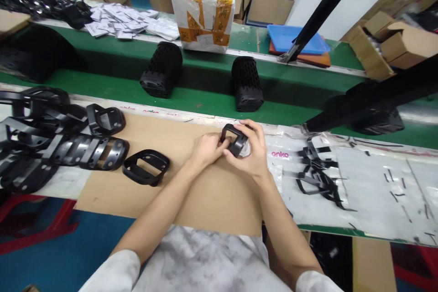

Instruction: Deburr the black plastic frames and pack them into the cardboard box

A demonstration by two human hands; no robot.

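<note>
Both my hands are over the brown cardboard sheet [212,200], at a small black plastic frame [238,146]. My right hand [256,155] wraps round its right side, thumb below and fingers over the top. With bent fingers, my left hand [208,148] grips the frame's left edge, one finger reaching into the opening. Something pale and rounded [246,148] shows between the frame and my right palm; its kind is unclear. Another black plastic frame [146,167] lies on the cardboard left of my forearm.
A pile of black frames [61,146] covers the left of the bench. Black plastic scraps [318,173] lie to the right. Beyond, black perforated housings [247,84] stand on the green belt [205,86]. A taped white box [203,9] and a dark slanted post [325,13] stand behind.
</note>
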